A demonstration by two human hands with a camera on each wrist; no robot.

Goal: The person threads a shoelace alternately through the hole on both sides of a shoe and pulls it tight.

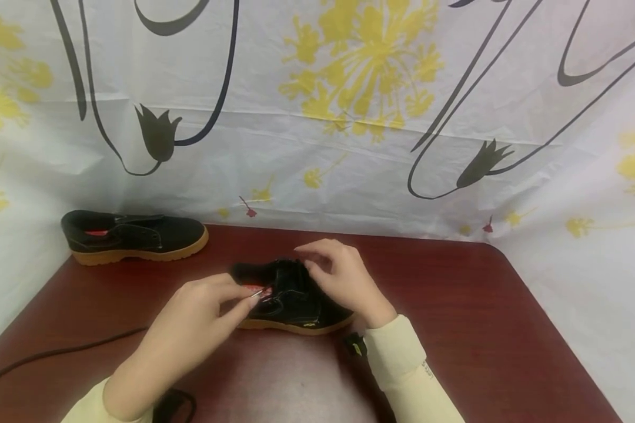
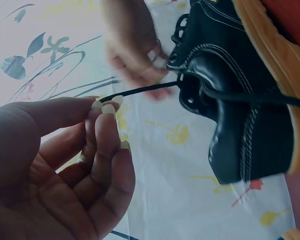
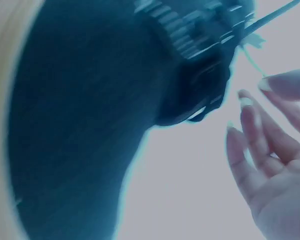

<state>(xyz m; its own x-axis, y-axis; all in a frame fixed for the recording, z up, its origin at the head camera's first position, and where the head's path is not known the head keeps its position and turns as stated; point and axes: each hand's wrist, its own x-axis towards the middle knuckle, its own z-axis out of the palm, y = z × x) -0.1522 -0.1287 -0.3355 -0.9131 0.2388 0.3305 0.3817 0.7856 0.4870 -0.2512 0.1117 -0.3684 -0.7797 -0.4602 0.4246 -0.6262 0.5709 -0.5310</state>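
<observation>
The left hand (image 2: 55,170) pinches the thin black lace (image 2: 140,90) beside the black tan-soled shoe (image 1: 291,299); pull gently. The right hand (image 1: 338,276), fingers curled, steadies the shoe.

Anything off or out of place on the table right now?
Nothing damaged or spilled. The near black shoe has a loose lace, its end pinched by the left hand, with the right hand over the eyelets. The second shoe sits apart at the table's far-left edge.

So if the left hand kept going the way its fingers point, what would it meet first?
Most likely the near black shoe: the left hand points at its open collar, fingers pinching the lace end. Depth is hard to judge.
</observation>
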